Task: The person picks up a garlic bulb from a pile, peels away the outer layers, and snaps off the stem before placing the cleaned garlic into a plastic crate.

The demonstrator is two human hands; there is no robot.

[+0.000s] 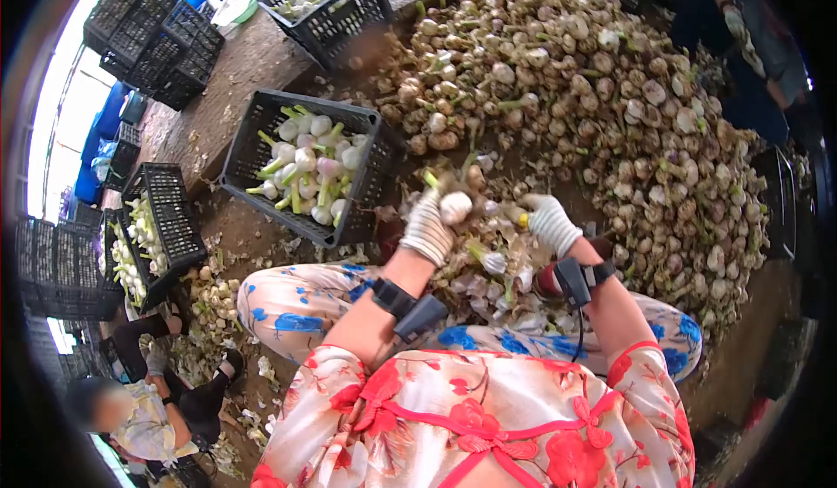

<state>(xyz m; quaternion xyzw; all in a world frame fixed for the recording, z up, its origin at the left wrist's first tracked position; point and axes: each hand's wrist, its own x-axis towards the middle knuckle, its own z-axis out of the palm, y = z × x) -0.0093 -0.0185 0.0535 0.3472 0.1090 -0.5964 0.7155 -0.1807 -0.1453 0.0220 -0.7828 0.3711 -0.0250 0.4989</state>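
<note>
Standing here: seated person, legs (301, 301) folded, both gloved hands out front over loose garlic skins (514, 266) on a brown floor (248, 235). Left hand (429, 228) holds a white garlic bulb (455, 207), fingers closed on it; right hand (553, 225) is curled, a small yellow piece (523, 220) at its fingertips, can't tell if gripped. Bulb sits between the hands, nearer the left. Room to move: short gap from left hand to the near rim of the black crate (356, 205) of trimmed garlic (309, 166); big garlic heap (575, 87) borders the far side and spreads round to the right; thighs close the near side; some bare floor shows between crate and heap. Hard to see: palms and the right fingers' undersides, whatever lies under the skins, the yellow piece's shape; dark round border cuts off the outer edges, and a co-worker (767, 52) at upper right is dim and partly cut off. Surface is brown and scattered with skins and scraps, thickest by the legs. Room: another filled crate (344, 17) past the first, tilted crates (170, 218) of garlic at left, stacked crates (157, 39) farther back by a bright opening (65, 96), another person (144, 414) seated at lower left
</note>
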